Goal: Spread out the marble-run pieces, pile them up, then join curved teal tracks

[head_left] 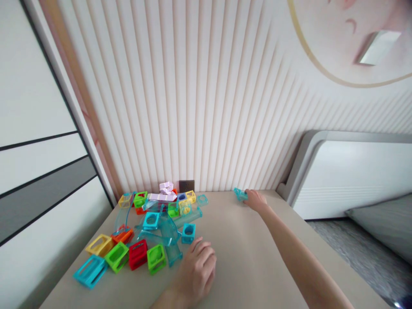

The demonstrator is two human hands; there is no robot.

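Beige table (pixel 244 240) carries everything; a pile of coloured blocks (pixel 151 227) occupies its left half. Left hand (pixel 196 268) rests flat just right of the pile, fingers loosely spread, holding nothing, seemingly as a brace. Right hand (pixel 255 199), well right of the pile, pinches a small teal piece (pixel 240 194); long axis appears to run left-right.

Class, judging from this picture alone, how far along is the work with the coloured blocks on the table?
Early. Done: nothing looks assembled. In hand: the right hand reaches to a lone teal piece at the far table edge; the left hand rests flat near the pile. Left: the loose block pile lies jumbled.
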